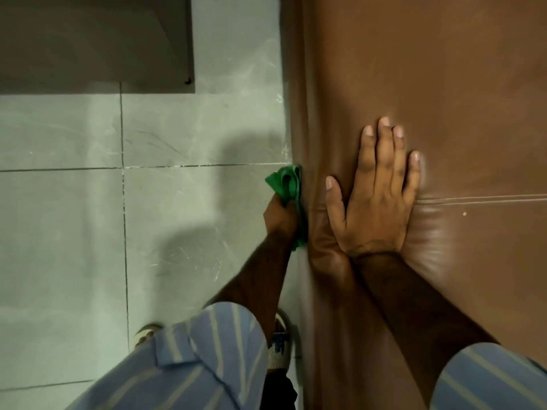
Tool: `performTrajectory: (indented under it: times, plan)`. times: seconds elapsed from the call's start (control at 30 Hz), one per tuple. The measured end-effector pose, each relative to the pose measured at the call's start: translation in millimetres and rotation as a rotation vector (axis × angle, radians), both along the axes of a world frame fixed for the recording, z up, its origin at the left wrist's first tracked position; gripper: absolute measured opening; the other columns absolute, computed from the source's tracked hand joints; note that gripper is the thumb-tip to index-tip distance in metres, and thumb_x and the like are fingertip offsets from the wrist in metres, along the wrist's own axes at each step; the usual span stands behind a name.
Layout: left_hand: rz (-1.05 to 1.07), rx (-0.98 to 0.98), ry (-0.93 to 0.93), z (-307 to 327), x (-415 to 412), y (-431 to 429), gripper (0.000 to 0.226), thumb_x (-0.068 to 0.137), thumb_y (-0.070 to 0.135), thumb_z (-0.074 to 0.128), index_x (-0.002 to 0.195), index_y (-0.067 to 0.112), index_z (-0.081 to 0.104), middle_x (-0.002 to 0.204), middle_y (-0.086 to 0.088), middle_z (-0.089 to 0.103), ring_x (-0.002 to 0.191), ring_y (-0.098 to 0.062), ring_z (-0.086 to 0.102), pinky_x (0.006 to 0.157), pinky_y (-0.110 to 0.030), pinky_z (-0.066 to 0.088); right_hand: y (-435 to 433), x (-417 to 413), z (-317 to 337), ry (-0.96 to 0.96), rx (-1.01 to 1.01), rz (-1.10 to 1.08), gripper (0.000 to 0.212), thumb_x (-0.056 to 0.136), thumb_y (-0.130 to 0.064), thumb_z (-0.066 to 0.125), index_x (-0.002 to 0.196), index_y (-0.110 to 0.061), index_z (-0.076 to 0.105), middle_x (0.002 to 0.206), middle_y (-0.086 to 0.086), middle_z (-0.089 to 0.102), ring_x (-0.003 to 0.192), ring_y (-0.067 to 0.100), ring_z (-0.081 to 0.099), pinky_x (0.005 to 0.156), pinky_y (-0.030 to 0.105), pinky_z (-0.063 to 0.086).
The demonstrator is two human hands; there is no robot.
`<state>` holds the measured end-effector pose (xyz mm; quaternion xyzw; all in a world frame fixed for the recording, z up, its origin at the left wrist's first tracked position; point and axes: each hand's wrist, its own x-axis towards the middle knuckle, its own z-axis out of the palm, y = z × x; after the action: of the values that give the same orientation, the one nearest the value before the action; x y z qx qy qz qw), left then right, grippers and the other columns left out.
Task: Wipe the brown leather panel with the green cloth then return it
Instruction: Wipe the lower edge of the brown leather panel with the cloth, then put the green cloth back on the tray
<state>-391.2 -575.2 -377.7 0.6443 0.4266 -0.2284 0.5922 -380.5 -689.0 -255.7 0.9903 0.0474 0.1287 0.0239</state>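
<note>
The brown leather panel [429, 84] fills the right half of the head view, with a stitched seam running across it at mid height. My right hand [376, 196] lies flat on its top surface, fingers spread, holding nothing. My left hand [281, 217] is shut on the green cloth [285, 182] and presses it against the panel's left side edge, just above the floor. Part of the cloth sticks out above my fingers and a corner shows below my wrist.
Grey floor tiles [88, 232] cover the left half. A dark grey block of furniture [94, 42] stands at the top left. My sandalled feet [281, 344] show near the bottom, beside the panel's edge, under striped blue sleeves.
</note>
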Motion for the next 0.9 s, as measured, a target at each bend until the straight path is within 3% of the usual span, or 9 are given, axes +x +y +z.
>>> performTrajectory:
  times: [0.1,0.27,0.33,0.43,0.53,0.63,0.77,0.83,0.9]
  plan:
    - [0.12,-0.058,-0.136,16,-46,-9,0.026,0.097,0.017,0.059,0.122,0.014,0.069,0.118,-0.012,0.075,0.11,-0.032,0.07,0.097,-0.048,0.058,1,0,2,0.003,0.002,0.001,0.079,0.111,-0.057,0.03,0.173,-0.008,0.019,0.181,0.013,0.02,0.169,0.031,0.018,0.137,0.056,0.014]
    - [-0.133,-0.059,0.113,12,-151,-4,0.016,0.096,0.014,0.057,0.102,0.016,0.072,0.107,-0.014,0.077,0.099,-0.034,0.072,0.092,-0.047,0.06,2,0,6,0.007,0.005,0.001,0.078,0.112,-0.056,0.032,0.173,-0.008,0.02,0.181,0.014,0.02,0.169,0.032,0.019,0.137,0.057,0.016]
    - [-0.255,-0.005,0.168,0,-138,-3,0.023,0.096,0.016,0.054,0.111,0.009,0.07,0.115,-0.016,0.075,0.105,-0.034,0.07,0.095,-0.044,0.058,2,0,6,0.0,0.005,0.002,0.078,0.112,-0.056,0.031,0.173,-0.008,0.021,0.181,0.014,0.02,0.169,0.032,0.019,0.137,0.057,0.015]
    - [-0.293,0.056,0.217,0,-100,-7,0.027,0.095,0.021,0.055,0.112,0.006,0.069,0.116,-0.017,0.073,0.101,-0.032,0.069,0.088,-0.035,0.054,4,1,8,-0.012,0.015,0.005,0.077,0.112,-0.055,0.031,0.173,-0.008,0.02,0.181,0.014,0.02,0.169,0.031,0.019,0.137,0.056,0.014]
    - [-0.346,0.016,0.123,19,-95,6,0.028,0.095,0.02,0.057,0.119,0.011,0.069,0.119,-0.014,0.074,0.105,-0.031,0.07,0.094,-0.036,0.057,7,3,13,0.018,0.013,-0.003,0.077,0.113,-0.056,0.031,0.173,-0.01,0.018,0.182,0.013,0.017,0.17,0.03,0.017,0.137,0.055,0.013]
    - [-0.582,0.038,0.094,53,-109,44,0.03,0.095,0.018,0.058,0.122,0.013,0.07,0.119,-0.009,0.074,0.111,-0.027,0.069,0.089,-0.029,0.052,12,5,28,0.092,0.068,-0.026,0.076,0.111,-0.054,0.037,0.171,-0.01,0.025,0.18,0.014,0.024,0.168,0.032,0.023,0.136,0.055,0.013]
    - [-0.6,0.228,0.067,112,-96,119,0.025,0.095,0.023,0.059,0.115,0.014,0.071,0.112,-0.009,0.074,0.104,-0.026,0.068,0.082,-0.025,0.047,32,26,61,0.243,0.211,-0.177,0.074,0.102,-0.055,0.045,0.15,0.001,0.051,0.158,0.031,0.048,0.149,0.051,0.045,0.124,0.067,0.032]
    - [-0.572,0.337,0.039,152,-71,167,0.024,0.096,0.021,0.057,0.113,0.009,0.07,0.112,-0.014,0.072,0.1,-0.027,0.067,0.078,-0.025,0.043,50,47,88,0.393,0.298,-0.207,0.083,0.1,-0.063,0.039,0.147,0.005,0.053,0.153,0.036,0.048,0.142,0.057,0.048,0.117,0.07,0.042]
    - [-0.525,0.443,-0.008,189,-36,217,0.022,0.096,0.019,0.058,0.109,0.005,0.069,0.11,-0.018,0.071,0.1,-0.031,0.067,0.078,-0.027,0.042,73,72,111,0.491,0.366,-0.11,0.089,0.103,-0.065,0.041,0.156,0.006,0.046,0.162,0.036,0.043,0.151,0.055,0.042,0.123,0.067,0.04]
